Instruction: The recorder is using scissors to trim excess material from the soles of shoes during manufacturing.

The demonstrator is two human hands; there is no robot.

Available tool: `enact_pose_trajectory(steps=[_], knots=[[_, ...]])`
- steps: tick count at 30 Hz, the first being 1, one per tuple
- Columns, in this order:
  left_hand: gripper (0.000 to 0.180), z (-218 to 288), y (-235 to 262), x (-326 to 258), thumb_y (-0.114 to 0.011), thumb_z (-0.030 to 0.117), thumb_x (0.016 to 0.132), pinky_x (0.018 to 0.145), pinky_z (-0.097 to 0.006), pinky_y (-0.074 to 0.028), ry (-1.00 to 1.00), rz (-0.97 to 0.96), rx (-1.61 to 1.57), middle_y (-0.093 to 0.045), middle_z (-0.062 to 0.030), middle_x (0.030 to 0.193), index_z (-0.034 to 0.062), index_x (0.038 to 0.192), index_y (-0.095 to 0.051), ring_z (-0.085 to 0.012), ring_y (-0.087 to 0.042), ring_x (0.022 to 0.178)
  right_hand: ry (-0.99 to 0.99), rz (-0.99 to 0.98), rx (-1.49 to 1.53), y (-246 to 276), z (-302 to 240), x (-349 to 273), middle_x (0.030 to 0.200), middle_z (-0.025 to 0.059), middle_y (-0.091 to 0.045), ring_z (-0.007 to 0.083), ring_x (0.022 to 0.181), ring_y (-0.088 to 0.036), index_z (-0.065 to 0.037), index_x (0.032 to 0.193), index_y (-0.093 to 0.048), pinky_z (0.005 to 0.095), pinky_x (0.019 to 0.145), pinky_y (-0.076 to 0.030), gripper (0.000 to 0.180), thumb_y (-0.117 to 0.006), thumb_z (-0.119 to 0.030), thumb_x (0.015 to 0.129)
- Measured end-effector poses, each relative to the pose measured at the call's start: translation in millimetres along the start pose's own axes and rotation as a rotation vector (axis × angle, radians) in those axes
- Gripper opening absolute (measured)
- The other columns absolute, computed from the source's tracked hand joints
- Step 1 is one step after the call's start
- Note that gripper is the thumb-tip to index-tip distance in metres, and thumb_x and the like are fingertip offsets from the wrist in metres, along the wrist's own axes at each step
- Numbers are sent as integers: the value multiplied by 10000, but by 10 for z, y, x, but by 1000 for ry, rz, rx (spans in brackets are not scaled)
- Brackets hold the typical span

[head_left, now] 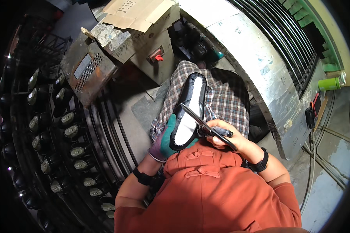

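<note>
A black shoe upper [186, 91] lies sole up over my lap, its long white underside [190, 116] facing me and its black edge folded in around it. My left hand [168, 139], in a green and purple glove, is closed around the left side of its wide near end. My right hand [225, 136] is bare and closed on a long dark metal tool [192, 113]. The tool slants across the white underside, and its kind is not clear. A short black and grey cylinder [226, 133] shows by the same fingers; whether it belongs to the tool I cannot tell.
On the left, a dark rack holds several black shoes [72, 131] with pale tops. Ahead stand a metal box with a red switch [158, 57], a cardboard sheet [138, 11] and a rusty perforated plate [88, 73]. A metal machine [256, 66] with black bars fills the right; cables [313, 171] lie beside it.
</note>
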State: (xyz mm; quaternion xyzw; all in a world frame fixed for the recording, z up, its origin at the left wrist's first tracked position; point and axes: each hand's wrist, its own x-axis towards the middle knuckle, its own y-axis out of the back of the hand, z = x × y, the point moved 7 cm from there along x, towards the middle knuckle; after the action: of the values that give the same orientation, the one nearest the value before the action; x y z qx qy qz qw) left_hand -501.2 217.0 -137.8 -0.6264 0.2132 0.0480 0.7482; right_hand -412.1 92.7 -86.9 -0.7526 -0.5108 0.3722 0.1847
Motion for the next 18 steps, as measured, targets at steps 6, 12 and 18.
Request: enact_pose_trajectory(steps=[6, 12, 18], knots=[[636, -24, -81, 0, -406, 543, 999, 1029, -388, -438, 25, -29, -77, -562, -107, 1321, 81, 1436, -418, -230, -555, 1157, 45, 39, -44, 82, -18, 37, 879, -41, -560, 7, 666, -463, -59, 1281, -523, 170, 552, -344, 410, -685, -84, 906], [629, 5, -46, -20, -386, 545, 1004, 1019, -400, -445, 14, -90, 34, -566, -102, 1314, 87, 1434, -422, -231, -566, 1146, 84, 135, -212, 87, -32, -11, 903, -50, -565, 14, 730, -488, -57, 1260, -542, 180, 637, -400, 397, -696, -90, 895], [637, -24, 48, 5, -360, 566, 1003, 999, -424, -467, 3, 15, 19, -589, -98, 1290, 96, 1426, -435, -238, -593, 1115, 98, 86, -220, 35, -95, 3, 919, -45, -567, 29, 782, -504, -53, 1259, -542, 185, 696, -421, 406, -700, -71, 886]])
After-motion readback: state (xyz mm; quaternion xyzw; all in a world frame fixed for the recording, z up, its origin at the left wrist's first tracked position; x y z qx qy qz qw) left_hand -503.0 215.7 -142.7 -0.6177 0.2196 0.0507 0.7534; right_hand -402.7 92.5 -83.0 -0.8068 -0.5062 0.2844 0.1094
